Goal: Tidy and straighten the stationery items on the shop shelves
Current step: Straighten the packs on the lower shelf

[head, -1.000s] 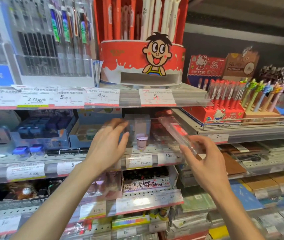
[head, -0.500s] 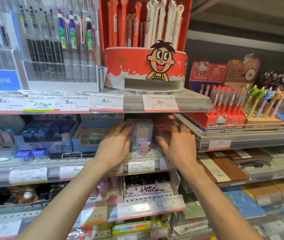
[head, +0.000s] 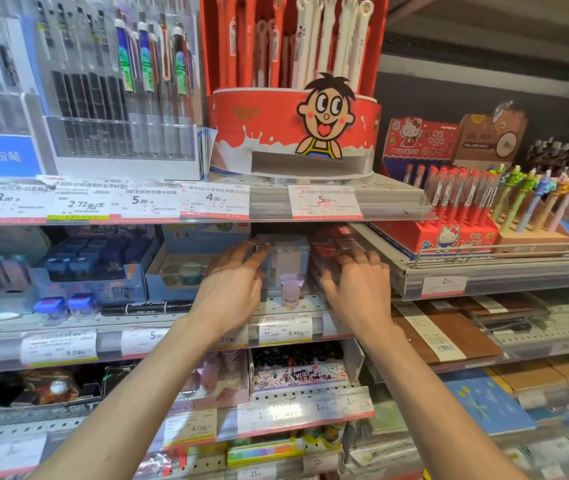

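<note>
Nudging goods on the shelf (head: 172, 320): left hand (head: 231, 289), fingers extended, touches the clear box (head: 288, 261); right hand (head: 356, 285) lies loosely spread on red packets (head: 331, 242). A careless push could topple the small pink pot (head: 290, 289) just beside them.

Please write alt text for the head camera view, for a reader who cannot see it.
A person's left hand touches a clear plastic box and the right hand rests on clear red-printed packs on a shop's middle shelf. Above stands a red cartoon-boy pen display; price tags line the shelf edges.
</note>
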A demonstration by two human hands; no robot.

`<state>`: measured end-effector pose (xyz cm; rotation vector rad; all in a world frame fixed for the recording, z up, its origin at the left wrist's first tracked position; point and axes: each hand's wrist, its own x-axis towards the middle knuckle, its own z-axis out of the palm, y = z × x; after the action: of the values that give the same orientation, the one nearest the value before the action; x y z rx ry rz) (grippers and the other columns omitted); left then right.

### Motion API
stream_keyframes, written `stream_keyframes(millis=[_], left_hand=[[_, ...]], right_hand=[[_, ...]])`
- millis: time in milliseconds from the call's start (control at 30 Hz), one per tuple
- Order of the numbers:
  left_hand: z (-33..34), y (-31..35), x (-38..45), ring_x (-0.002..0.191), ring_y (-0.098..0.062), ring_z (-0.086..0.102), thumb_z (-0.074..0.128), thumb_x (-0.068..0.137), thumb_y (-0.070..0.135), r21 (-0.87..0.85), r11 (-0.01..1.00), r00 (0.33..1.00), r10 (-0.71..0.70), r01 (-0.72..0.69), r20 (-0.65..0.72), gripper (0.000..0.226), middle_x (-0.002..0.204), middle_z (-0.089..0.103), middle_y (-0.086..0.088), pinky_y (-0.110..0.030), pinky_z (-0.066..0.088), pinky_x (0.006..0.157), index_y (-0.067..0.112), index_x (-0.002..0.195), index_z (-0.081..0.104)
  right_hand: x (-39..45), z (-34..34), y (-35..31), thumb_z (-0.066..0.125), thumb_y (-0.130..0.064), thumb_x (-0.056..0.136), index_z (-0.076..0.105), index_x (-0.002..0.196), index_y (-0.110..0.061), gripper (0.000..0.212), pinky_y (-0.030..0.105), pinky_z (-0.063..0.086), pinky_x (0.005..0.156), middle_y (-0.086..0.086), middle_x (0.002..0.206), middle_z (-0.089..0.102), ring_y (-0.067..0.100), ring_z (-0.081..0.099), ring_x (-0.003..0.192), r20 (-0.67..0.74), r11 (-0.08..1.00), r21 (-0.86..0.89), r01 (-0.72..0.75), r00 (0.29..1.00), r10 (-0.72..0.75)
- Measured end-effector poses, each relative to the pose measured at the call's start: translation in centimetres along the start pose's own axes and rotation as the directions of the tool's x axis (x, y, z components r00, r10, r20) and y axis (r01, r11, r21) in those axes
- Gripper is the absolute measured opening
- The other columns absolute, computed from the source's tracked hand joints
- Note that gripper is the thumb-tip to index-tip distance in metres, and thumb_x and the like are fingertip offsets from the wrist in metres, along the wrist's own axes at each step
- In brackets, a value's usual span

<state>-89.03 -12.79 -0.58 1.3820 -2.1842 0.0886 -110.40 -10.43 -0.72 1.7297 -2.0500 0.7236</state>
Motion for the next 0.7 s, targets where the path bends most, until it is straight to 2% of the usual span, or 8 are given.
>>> stream_keyframes(millis=[133,300,400,500,600,700], left_hand=[[0.0,0.2,-0.1,0.134,-0.030,0.038,0.039,0.098,0.020,-0.007,1.000,1.000,-0.002,0.001,-0.011,0.050,0.155,0.033,-0.001,-0.051,0.036,0.110,0.023,0.148,0.037],[0.1,0.1,-0.1,0.134,-0.030,0.039,0.039,0.098,0.022,-0.019,1.000,1.000,-0.004,0.003,-0.019,0.050,0.156,0.033,-0.001,-0.050,0.035,0.111,0.024,0.148,0.037],[0.0,0.2,-0.2,0.135,-0.029,0.039,0.042,0.098,0.024,-0.055,0.998,0.999,-0.007,0.005,-0.040,0.048,0.154,0.036,-0.001,-0.050,0.036,0.111,0.023,0.146,0.040],[-0.5,0.3,-0.5,0.135,-0.027,0.041,0.048,0.097,0.025,-0.124,0.992,0.995,-0.018,0.005,-0.103,0.046,0.150,0.043,-0.002,-0.045,0.037,0.110,0.021,0.143,0.045],[-1.2,0.3,-1.7,0.130,-0.026,0.046,0.051,0.096,0.026,-0.191,0.980,0.980,-0.096,0.062,-0.176,0.044,0.143,0.050,-0.005,-0.040,0.042,0.103,0.021,0.140,0.049],[-1.8,0.5,-3.8,0.118,-0.020,0.052,0.055,0.096,0.026,-0.291,0.951,0.939,-0.193,0.107,-0.285,0.038,0.129,0.056,-0.002,-0.038,0.043,0.097,0.022,0.134,0.055]], right_hand=[[-0.2,0.4,-0.4,0.057,-0.040,0.086,0.073,0.108,-0.008,0.043,0.045,0.042,0.093,0.016,0.123,0.066,0.035,0.053,0.114,-0.026,0.999,0.006,-0.041,0.999,0.041],[0.0,0.3,0.1,0.055,-0.045,0.090,0.070,0.118,-0.013,0.046,0.046,0.040,0.098,0.015,0.131,0.061,0.035,0.049,0.120,-0.008,0.996,0.089,-0.017,1.000,0.017],[-0.5,0.0,0.8,0.056,-0.047,0.091,0.064,0.126,-0.014,0.049,0.045,0.040,0.102,0.009,0.134,0.059,0.032,0.047,0.123,-0.028,0.979,0.203,0.036,0.999,-0.031],[-1.6,-0.4,1.3,0.058,-0.043,0.092,0.060,0.129,-0.015,0.046,0.042,0.041,0.102,0.005,0.129,0.059,0.025,0.048,0.120,-0.079,0.940,0.332,0.081,0.995,-0.058],[-3.2,-1.1,1.6,0.061,-0.039,0.094,0.059,0.126,-0.018,0.038,0.034,0.045,0.097,-0.003,0.120,0.059,0.015,0.051,0.111,-0.135,0.877,0.467,0.114,0.989,-0.056],[-5.3,-1.7,1.4,0.060,-0.035,0.095,0.058,0.125,-0.023,0.032,0.029,0.049,0.089,-0.012,0.114,0.057,0.005,0.056,0.101,-0.111,0.791,0.605,0.092,0.993,-0.031]])
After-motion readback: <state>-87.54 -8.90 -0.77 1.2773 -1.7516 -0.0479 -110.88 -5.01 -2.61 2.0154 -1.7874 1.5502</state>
